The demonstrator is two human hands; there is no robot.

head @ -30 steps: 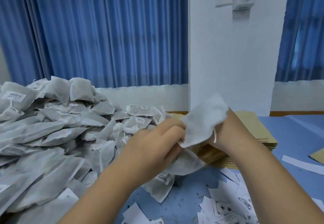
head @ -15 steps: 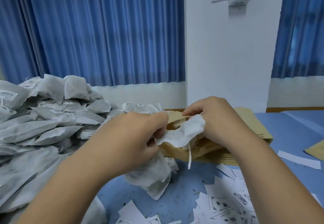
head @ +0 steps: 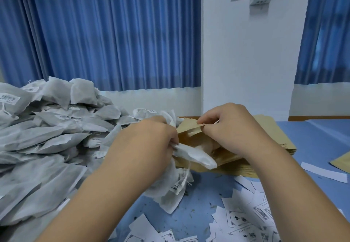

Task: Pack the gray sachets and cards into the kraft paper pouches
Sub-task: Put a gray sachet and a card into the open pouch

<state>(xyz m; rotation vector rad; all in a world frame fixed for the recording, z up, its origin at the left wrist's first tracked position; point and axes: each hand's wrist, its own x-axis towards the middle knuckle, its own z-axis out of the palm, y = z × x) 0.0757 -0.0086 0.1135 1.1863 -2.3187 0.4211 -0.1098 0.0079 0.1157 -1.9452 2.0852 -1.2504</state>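
My left hand (head: pixel 149 143) grips a bunch of gray sachets (head: pixel 195 157); some stick out to the right of the fist and others hang below it. My right hand (head: pixel 229 126) pinches the top edge of a kraft paper pouch (head: pixel 187 127), lifted off the stack of kraft pouches (head: pixel 274 135) under both hands. A big heap of gray sachets (head: pixel 47 143) fills the left of the blue table. Printed white cards (head: pixel 246 221) lie scattered at the front right.
A white pillar (head: pixel 246 61) with a switch plate stands behind the stack, with blue curtains on both sides. A white paper strip (head: pixel 322 171) and another kraft pouch (head: pixel 342 162) lie at the right edge. Bare blue tabletop (head: pixel 312 133) shows at the far right.
My right hand let go of the sachet and now pinches a kraft pouch edge. The sachets have gathered into my left hand and dropped lower, toward the stack.
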